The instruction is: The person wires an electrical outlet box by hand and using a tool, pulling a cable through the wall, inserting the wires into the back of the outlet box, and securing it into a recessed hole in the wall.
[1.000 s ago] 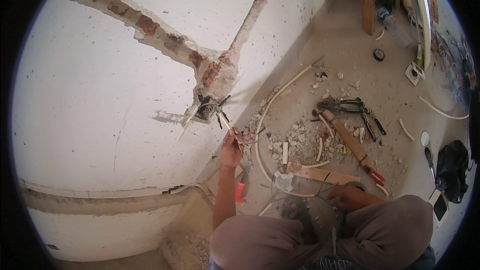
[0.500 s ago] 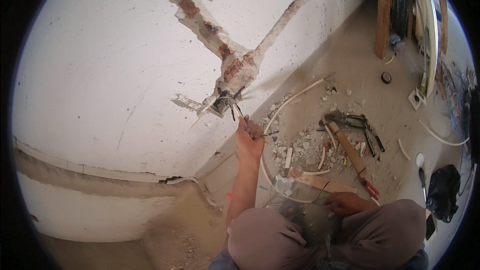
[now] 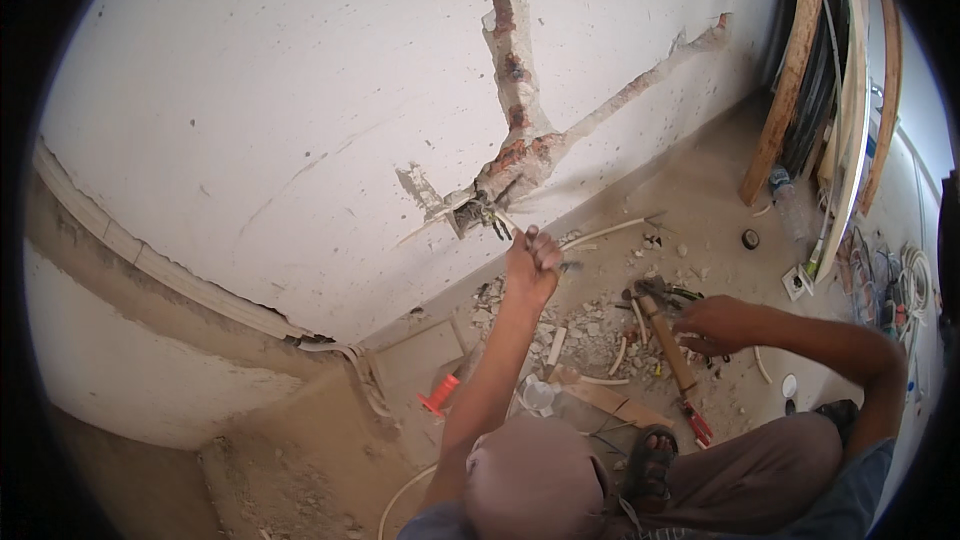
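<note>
My left hand is closed round a white cable that comes out of the broken hole low in the wall. Short dark wire ends hang beside that cable. Over the rubble on the floor, my right hand is lowered onto green-and-black handled pliers and covers most of them. Its fingers are bent and partly hidden, so a grip cannot be made out. Right beside it lies a hammer with a wooden handle. Red-handled pliers rest at the handle's lower end.
Broken plaster and cable scraps cover the floor by the wall. A red plastic piece lies left of my forearm. A black tape roll, a plastic bottle, a white socket plate and leaning wooden boards are at the right.
My right hand has moved from beside my knee up and out to the green-handled pliers. My left hand keeps the cable. The whole view has shifted and turned.
</note>
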The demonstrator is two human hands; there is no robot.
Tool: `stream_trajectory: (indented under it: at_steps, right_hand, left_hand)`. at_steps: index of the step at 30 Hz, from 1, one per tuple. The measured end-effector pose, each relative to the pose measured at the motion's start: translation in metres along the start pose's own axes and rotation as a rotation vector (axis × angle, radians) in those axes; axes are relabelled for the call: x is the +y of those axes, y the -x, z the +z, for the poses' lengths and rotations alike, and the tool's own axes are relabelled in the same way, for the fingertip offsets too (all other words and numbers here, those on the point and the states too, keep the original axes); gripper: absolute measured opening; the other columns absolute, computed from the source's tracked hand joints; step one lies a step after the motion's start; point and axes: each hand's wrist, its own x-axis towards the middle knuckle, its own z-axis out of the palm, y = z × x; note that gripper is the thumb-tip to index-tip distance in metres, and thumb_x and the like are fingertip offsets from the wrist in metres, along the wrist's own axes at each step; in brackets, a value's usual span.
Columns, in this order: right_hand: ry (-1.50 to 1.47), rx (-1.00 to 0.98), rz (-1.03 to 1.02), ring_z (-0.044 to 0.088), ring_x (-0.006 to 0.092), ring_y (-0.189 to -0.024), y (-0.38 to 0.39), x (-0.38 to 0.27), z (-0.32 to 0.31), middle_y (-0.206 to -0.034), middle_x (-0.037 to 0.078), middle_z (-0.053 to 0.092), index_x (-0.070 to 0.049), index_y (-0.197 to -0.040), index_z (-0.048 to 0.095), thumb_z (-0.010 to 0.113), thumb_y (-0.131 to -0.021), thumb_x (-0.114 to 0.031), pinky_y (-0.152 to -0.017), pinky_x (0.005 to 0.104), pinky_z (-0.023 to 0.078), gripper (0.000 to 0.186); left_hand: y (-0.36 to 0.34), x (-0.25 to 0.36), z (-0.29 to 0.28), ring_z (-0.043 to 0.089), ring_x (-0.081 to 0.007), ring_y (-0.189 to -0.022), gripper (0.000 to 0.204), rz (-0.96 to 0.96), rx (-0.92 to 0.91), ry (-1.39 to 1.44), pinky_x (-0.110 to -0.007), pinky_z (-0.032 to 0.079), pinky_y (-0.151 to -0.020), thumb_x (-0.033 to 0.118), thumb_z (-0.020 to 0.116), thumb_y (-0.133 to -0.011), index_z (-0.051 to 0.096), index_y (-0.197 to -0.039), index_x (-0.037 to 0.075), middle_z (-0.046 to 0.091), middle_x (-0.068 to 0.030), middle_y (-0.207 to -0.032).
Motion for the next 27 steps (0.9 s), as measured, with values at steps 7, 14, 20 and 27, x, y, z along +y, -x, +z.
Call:
stream_trajectory:
  at_steps: [7, 14, 20, 27]
  right_hand:
    - [0.163, -0.269, -0.083, 0.062, 0.0375, -0.093, -0.113, -0.003, 0.023, -0.096, 0.019, 0.064, -0.006, -0.117, 0.058, 0.055, -0.087, -0.025, -0.080, 0.0484, 0.049, 0.036]
    - [-0.665, 0.487, 0.019, 0.064, 0.0276, -0.083, -0.237, -0.034, 0.095, -0.088, 0.017, 0.065, -0.003, -0.115, 0.057, 0.053, -0.092, -0.018, -0.075, 0.0392, 0.050, 0.028]
    - [-1.398, 1.063, 0.195, 0.052, 0.0112, -0.066, -0.263, -0.093, 0.095, -0.072, 0.001, 0.057, -0.002, -0.104, 0.063, 0.055, -0.093, -0.017, -0.062, 0.0274, 0.044, 0.020]
    - [-0.702, 0.608, -0.010, 0.054, 0.0155, -0.059, -0.172, -0.098, 0.047, -0.067, 0.009, 0.060, -0.002, -0.083, 0.062, 0.063, -0.085, -0.026, -0.058, 0.0315, 0.044, 0.025]
  left_hand:
    - [-0.024, 0.003, 0.026, 0.050, -0.0202, -0.090, 0.049, -0.178, 0.210, -0.393, -0.038, 0.043, -0.086, 0.042, 0.019, -0.104, 0.044, -0.134, 0.013, 0.050, -0.0069, -0.102]
    - [-0.035, 0.019, -0.009, 0.052, -0.0136, -0.088, 0.049, -0.214, 0.173, -0.850, -0.030, 0.044, -0.070, 0.044, 0.027, -0.104, 0.057, -0.123, 0.010, 0.053, -0.0048, -0.103]
    - [0.018, 0.053, -0.036, 0.059, -0.0141, -0.072, 0.064, 0.091, 0.117, -1.725, -0.027, 0.048, -0.064, 0.055, 0.038, -0.098, 0.065, -0.099, -0.003, 0.066, -0.0090, -0.087]
    - [0.063, 0.101, -0.029, 0.062, -0.0164, -0.066, 0.035, 0.423, 0.314, -1.977, -0.029, 0.051, -0.064, 0.029, 0.057, -0.094, 0.065, -0.096, -0.004, 0.067, -0.0095, -0.076]
